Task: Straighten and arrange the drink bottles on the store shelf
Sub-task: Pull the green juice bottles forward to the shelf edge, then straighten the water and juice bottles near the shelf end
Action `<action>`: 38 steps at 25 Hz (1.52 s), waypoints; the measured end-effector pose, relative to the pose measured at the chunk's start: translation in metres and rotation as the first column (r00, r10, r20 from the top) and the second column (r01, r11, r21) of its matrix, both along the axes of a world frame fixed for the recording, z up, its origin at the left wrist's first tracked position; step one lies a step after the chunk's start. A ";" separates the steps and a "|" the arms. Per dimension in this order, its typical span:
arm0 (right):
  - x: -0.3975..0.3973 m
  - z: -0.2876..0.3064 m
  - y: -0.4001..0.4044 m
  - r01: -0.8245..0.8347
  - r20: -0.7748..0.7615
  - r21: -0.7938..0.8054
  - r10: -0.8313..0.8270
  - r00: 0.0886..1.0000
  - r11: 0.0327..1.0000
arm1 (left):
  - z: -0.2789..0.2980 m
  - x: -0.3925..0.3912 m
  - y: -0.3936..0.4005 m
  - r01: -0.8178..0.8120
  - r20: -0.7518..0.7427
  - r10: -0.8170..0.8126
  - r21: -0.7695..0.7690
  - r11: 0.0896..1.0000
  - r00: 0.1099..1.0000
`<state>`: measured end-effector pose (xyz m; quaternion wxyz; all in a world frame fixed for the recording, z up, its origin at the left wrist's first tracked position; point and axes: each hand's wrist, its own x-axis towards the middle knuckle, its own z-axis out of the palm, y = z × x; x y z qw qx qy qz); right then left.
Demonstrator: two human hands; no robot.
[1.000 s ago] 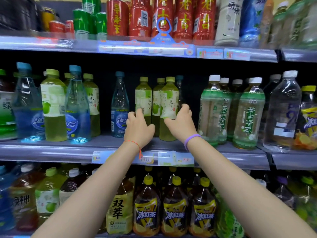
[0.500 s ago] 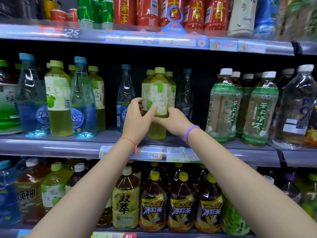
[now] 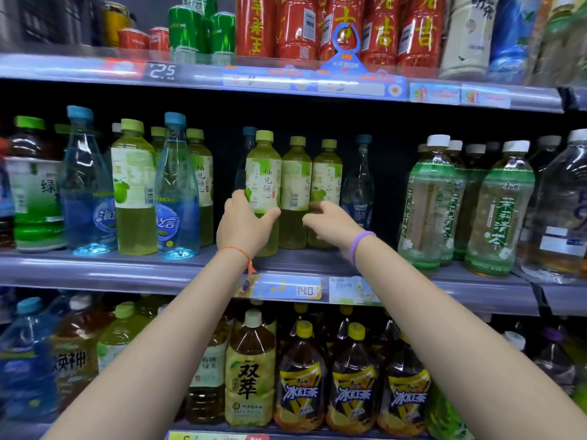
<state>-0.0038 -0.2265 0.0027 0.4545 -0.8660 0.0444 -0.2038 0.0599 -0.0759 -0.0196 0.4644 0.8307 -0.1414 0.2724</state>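
The left hand grips the front yuzu bottle; the right hand, loosely spread, nears its neighbours, which are not yet faced.

- Upper shelf: grey front rail, clear price strip, digital tag reading 2.5.
- Blue hanging promo card clipped at the upper rail.
- Middle shelf: grey rail, price tag reading 14.0.
- Recess behind the rows: dark, unlit.
- Light: cool, glossy reflections along the rails.
- Lower shelf edge: partly visible at the bottom.
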 end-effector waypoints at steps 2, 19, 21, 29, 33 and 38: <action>0.007 -0.001 0.004 0.026 0.019 0.017 -0.026 0.999 1.000 | 0.002 0.004 0.003 -0.005 -0.008 0.005 0.010 1.000 1.000; 0.039 0.008 0.024 0.219 -0.066 0.184 -0.210 0.975 0.958 | 0.006 0.014 0.021 0.053 -0.019 -0.051 0.135 0.989 0.999; 0.026 0.004 0.018 0.229 0.000 0.147 -0.231 0.973 0.962 | 0.005 0.012 0.022 0.062 -0.011 -0.061 0.129 0.990 0.998; -0.023 -0.006 -0.001 0.227 0.150 0.002 -0.225 0.963 0.974 | -0.001 0.000 0.022 0.160 0.046 -0.163 0.050 0.986 0.986; -0.021 -0.005 0.007 0.188 0.106 -0.081 -0.179 0.978 0.979 | -0.005 -0.001 0.016 0.163 0.039 -0.163 0.001 0.987 0.986; -0.023 0.000 0.003 -0.053 -0.085 -0.122 0.042 0.995 0.991 | -0.012 -0.019 0.002 0.126 0.055 -0.118 -0.192 0.973 0.992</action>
